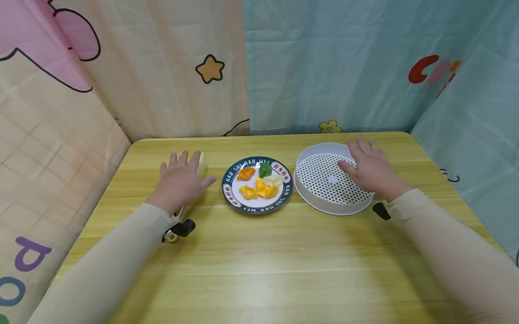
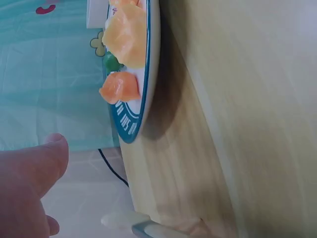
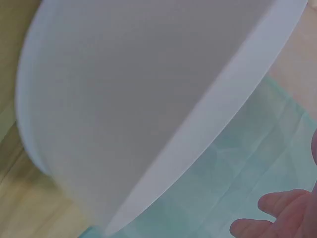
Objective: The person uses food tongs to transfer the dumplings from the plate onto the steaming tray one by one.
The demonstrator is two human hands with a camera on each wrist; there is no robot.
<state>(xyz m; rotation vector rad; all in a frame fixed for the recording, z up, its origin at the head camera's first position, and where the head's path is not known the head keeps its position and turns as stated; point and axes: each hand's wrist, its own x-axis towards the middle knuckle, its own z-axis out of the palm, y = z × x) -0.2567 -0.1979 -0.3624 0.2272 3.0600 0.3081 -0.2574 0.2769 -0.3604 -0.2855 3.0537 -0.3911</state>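
Note:
My left hand (image 1: 181, 182) is held with its fingers spread above a long pale utensil (image 1: 202, 166), which lies left of the plate. The hand covers most of that utensil, so its kind is unclear. A round plate (image 1: 259, 209) with a dark patterned rim bears several dumplings: an orange dumpling (image 1: 246, 174), a green dumpling (image 1: 265, 169), a white dumpling (image 1: 273, 180) and yellow ones (image 1: 248, 192). Over the right side of a white round steamer basket (image 1: 323, 201) with a perforated bottom, my right hand (image 1: 373, 169) extends, fingers spread and grasping nothing.
Everything stands on a light wood table (image 1: 258, 267), toward its far edge. Printed curtains (image 1: 168, 88) rise behind the table and at both sides. A black wrist mount (image 1: 184, 228) sits under the left wrist, another mount (image 1: 381, 211) under the right.

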